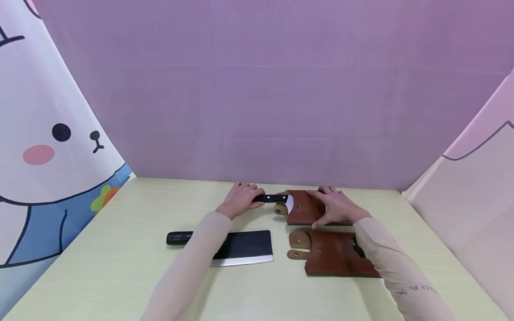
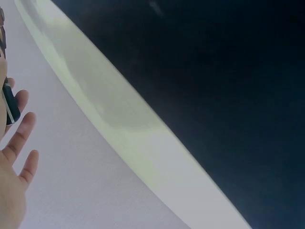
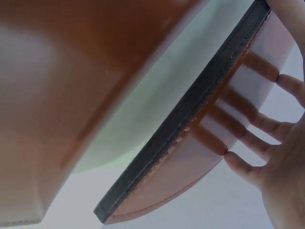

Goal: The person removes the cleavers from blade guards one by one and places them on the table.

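Left hand (image 1: 242,199) gripping a black, riveted knife handle (image 1: 275,198), silver blade (image 1: 290,204) partly inside a brown leather sheath (image 1: 299,215), right hand (image 1: 336,207) spread across that sheath, fingertips touching, black-and-silver cleaver (image 1: 250,243) and second brown leather sheath (image 1: 334,255) lying nearer on a pale table (image 1: 132,223).

Long beige fabric right sleeve (image 1: 405,267): short dark lettering (image 1: 422,288), too small to read surely; blue-grey cross-shaped mark (image 1: 402,292) beside it.
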